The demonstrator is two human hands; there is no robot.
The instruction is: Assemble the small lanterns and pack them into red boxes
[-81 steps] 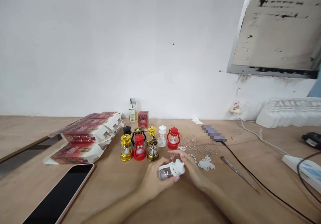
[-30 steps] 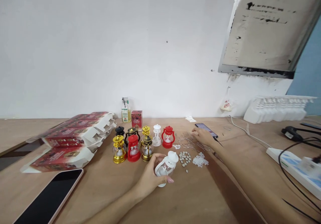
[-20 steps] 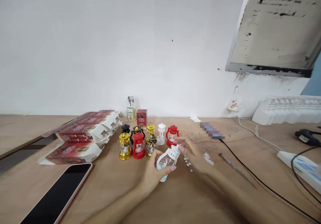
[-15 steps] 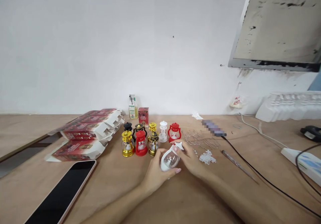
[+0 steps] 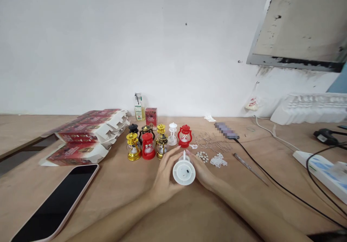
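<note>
Head view: both hands cup a small white lantern (image 5: 184, 171) low over the brown table (image 5: 130, 195), centre frame. Lantern is tipped so its round base faces the camera; a dark slot shows in the base, top end points away toward the wall. Left hand (image 5: 166, 175) wraps the left side, fingers curled against the body, thumb side up near the top. Right hand (image 5: 204, 172) mirrors it on the right side, fingers closed on the lantern. Both are gripping, not spread. Just beyond the hands stands a cluster of finished lanterns: gold lantern (image 5: 133, 146), red lantern (image 5: 148, 146), dark gold one (image 5: 162, 145), another red lantern at the right end (image 5: 184, 136), a white one (image 5: 172, 134) and a black one (image 5: 133, 128) in the back row. Right of the hands: a heap of small round discs (image 5: 202, 156), white plastic bits (image 5: 218, 160), thin wire pieces (image 5: 211, 142) behind them. A slim metal tool (image 5: 249, 168) lies further right, near a black cable (image 5: 284, 193). Stacked red-and-white boxes (image 5: 86, 135) sit left; a phone (image 5: 52, 202) lies face up at lower left. Power strip (image 5: 322, 169) at far right.
</note>
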